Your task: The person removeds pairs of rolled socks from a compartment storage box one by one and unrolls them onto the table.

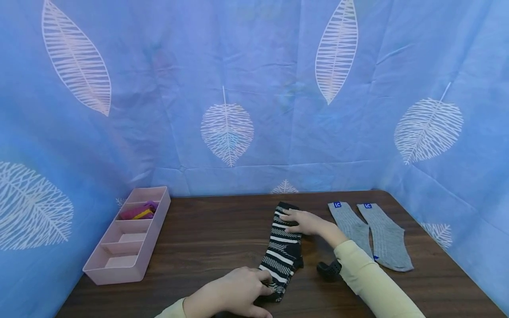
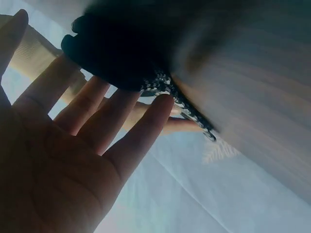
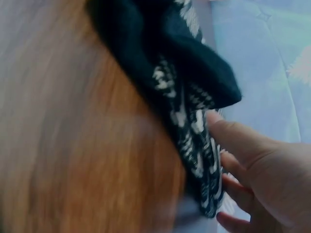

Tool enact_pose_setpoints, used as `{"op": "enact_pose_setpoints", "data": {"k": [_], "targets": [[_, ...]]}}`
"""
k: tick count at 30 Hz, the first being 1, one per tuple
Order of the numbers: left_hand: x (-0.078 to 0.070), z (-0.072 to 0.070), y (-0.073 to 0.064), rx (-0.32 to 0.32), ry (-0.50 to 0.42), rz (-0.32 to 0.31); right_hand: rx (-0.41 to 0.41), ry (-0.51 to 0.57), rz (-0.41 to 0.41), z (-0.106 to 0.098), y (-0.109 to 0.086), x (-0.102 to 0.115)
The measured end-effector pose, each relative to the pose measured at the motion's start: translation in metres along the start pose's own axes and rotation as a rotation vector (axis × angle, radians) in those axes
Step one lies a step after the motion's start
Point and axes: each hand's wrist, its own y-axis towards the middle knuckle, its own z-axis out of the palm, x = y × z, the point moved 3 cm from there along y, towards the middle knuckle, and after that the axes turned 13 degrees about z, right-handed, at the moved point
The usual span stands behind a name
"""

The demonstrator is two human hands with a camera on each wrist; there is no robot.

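Both hands are on the black-and-white striped socks (image 1: 278,254), which lie lengthwise across the middle of the brown wood-grain table (image 1: 207,240), apparently two stacked in one layered strip. Here's the left hand (image 1: 243,289) at the near end, fingers extended and touching the fabric, nothing clenched. And the right hand (image 1: 305,222) rests toward the far end, fingers loosely spread; the right wrist view shows the fingers along the layered edge, no firm grasp. One hand at each end probably keeps the layers flat and lined up, though a dark heel pokes out on the right. Over on the right, two grey ribbed socks (image 1: 389,240) lie side by side, blue LC labels at the far end. Far left, the pink four-compartment organizer (image 1: 150,244) holds a purple-and-yellow bundle (image 1: 139,213) second from the far end, perhaps to keep it separate.
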Motion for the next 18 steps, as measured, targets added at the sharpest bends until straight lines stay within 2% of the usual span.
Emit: {"op": "enact_pose_setpoints", "data": {"k": [5,9,18], "targets": [[-0.003,0.001,0.016,0.028,0.015,0.026,-0.006,-0.043,-0.042,0.001,0.0,-0.011],[-0.004,0.001,0.031,0.047,0.028,0.039,-0.028,-0.088,-0.059,-0.006,-0.003,-0.015],[0.003,0.003,0.061,0.078,-0.068,0.01,-0.135,-0.223,-0.013,-0.014,-0.004,-0.035]]}}
